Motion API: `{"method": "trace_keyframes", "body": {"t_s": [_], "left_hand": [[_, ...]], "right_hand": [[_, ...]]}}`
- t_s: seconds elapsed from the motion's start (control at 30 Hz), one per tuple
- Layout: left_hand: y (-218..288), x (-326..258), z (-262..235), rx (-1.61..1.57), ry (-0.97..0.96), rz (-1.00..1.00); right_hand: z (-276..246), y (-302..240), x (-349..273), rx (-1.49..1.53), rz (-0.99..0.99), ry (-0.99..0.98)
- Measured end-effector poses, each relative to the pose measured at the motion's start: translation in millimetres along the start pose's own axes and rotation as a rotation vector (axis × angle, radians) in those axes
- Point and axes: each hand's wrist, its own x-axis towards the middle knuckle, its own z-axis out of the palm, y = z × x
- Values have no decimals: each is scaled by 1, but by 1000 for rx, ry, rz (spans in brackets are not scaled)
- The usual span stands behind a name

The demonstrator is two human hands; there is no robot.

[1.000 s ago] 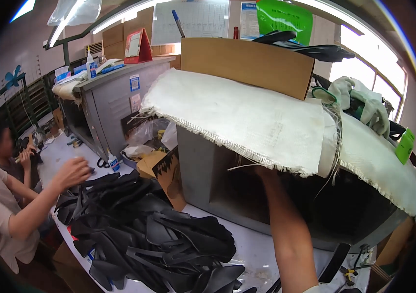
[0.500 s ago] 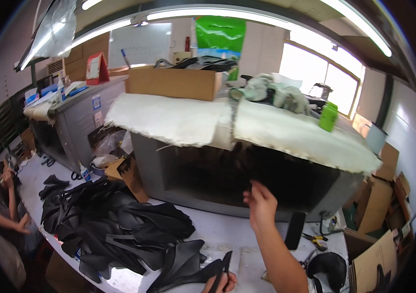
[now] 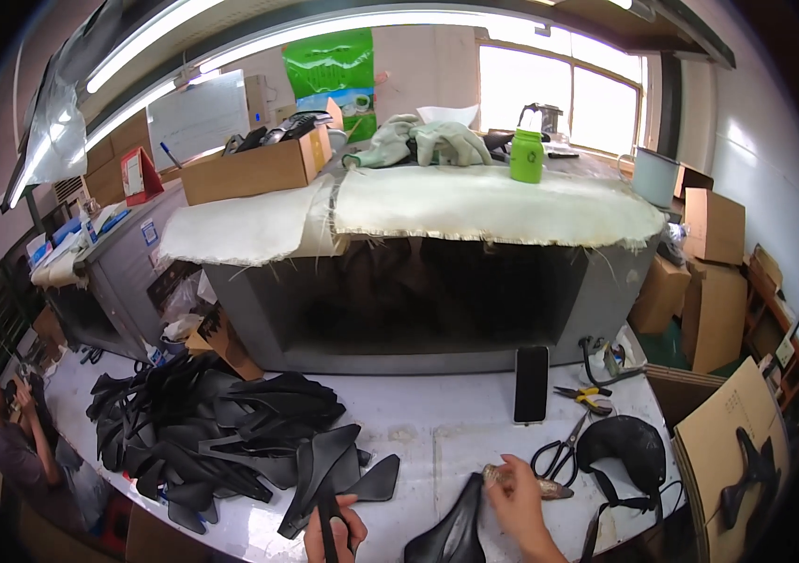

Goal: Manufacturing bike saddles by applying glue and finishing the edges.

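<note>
My left hand (image 3: 345,527), at the lower edge, is closed round a thin black strip-like piece (image 3: 328,511). Just left of it lies a heap of black, curved, flat pieces (image 3: 203,422), with one wing-shaped piece (image 3: 379,479) lying apart. My right hand (image 3: 517,499) is down at the table, fingers bent over a brownish tapered tool (image 3: 554,489) whose two ends show on either side. Beside it is a black saddle-shaped piece (image 3: 451,530), narrow end up. Black-handled scissors (image 3: 559,458) lie just beyond my right hand.
Behind the white table (image 3: 409,403) stands a grey box-like housing (image 3: 259,324) with a dark opening and white cloth on top. A phone (image 3: 531,385) leans against it. Yellow-handled pliers (image 3: 587,399) and a black padded item (image 3: 623,448) lie right. Another person (image 3: 24,450) sits left.
My right hand has come down from before the dark opening onto the brownish tool. My left hand still holds a black piece. The view has turned right, and another person's forearm at left has gone from sight.
</note>
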Motion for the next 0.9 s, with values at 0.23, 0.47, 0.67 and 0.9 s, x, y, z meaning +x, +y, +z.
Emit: {"method": "trace_keyframes", "body": {"t_s": [0.23,0.47,0.67,0.9], "left_hand": [[-21,-35,-6,-115,-31,-342],[1,-21,33,18,-145,-624],[46,-31,106,1088,-424,354],[36,-24,111,729,-457,320]], "right_hand": [[14,7,-93,-427,-432,-509],[6,2,-94,-573,-528,-490],[-12,-59,-104,643,-5,-389],[-25,-86,-79,14,-427,-172]]}}
